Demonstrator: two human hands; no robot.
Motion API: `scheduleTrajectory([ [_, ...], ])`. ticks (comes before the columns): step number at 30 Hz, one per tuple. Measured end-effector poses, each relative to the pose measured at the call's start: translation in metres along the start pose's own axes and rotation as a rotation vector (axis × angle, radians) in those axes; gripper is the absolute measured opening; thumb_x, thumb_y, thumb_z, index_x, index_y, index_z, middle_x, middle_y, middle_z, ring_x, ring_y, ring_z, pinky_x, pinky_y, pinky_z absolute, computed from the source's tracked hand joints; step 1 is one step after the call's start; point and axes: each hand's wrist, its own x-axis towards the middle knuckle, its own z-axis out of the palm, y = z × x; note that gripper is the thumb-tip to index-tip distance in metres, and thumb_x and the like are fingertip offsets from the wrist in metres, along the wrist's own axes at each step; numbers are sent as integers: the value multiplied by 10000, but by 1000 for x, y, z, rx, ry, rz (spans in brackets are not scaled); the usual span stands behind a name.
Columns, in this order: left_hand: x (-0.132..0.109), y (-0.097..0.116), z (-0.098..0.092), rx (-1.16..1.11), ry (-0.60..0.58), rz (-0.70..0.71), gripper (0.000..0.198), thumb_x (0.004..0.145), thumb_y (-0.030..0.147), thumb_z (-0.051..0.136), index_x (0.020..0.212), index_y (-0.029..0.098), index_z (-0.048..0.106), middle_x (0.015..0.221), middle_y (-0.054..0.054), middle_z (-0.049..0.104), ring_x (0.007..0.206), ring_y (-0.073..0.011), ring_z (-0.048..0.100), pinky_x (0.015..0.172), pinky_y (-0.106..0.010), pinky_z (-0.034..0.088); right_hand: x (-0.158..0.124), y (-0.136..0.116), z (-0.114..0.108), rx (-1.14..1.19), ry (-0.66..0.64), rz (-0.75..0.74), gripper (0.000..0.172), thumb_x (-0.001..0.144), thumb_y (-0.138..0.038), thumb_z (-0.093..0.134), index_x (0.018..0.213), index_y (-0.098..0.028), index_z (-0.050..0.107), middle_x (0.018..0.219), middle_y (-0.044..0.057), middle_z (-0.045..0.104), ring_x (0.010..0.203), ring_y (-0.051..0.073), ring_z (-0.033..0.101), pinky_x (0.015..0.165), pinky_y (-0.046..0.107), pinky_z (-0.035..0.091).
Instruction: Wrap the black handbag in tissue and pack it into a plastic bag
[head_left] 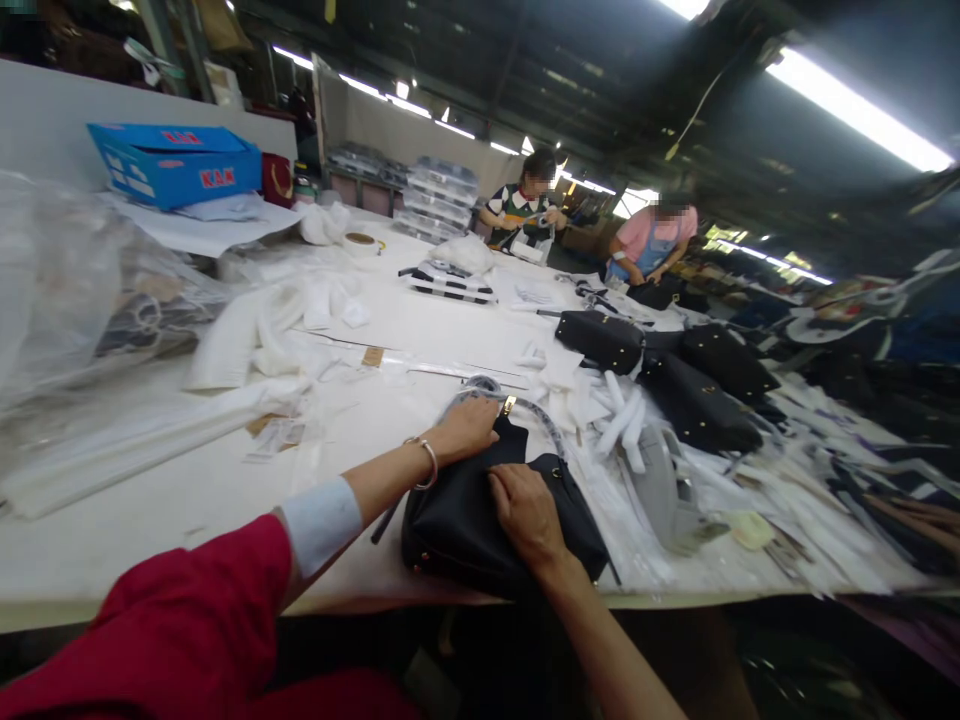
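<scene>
Head view: your left hand point(470, 428) and right hand point(527, 512) lie half-curled, hold unclear, on the soft-looking black bag point(459, 515); grip its handle point(546, 420).

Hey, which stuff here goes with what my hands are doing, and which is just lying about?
Seemingly in use:
black bag, under your left hand and right hand
its handle

Probably just lying about:
blue box
clear plastic at left
other black bags, though alike

The handbag point(459, 512) is black, the box point(180, 180) blue.
</scene>
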Motion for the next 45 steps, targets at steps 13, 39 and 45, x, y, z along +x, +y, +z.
scheduleTrajectory([
  [13,-38,13,-17,307,-252,391,321,840,83,455,1039,252,642,924,-57,621,828,-212,571,758,-319,428,11,10,-33,638,313,386,425,972,-454,415,1142,-176,688,1144,115,705,1066,254,644,936,397,510],
  [39,-25,-22,-27,370,36,-41,357,831,97,517,1167,173,615,1145,-112,676,1074,-257,621,948,-371,475,133,22,47,-219,-349,-105,196,919,-298,576,962,-174,722,951,117,721,990,267,606,840,359,422],
  [45,-20,-63,-2,340,-8,-120,316,888,134,463,1135,225,639,1127,-42,685,1068,-207,624,949,-327,478,127,45,49,185,-321,163,275,881,-480,609,897,-237,738,864,23,731,805,192,659,722,272,459],
])
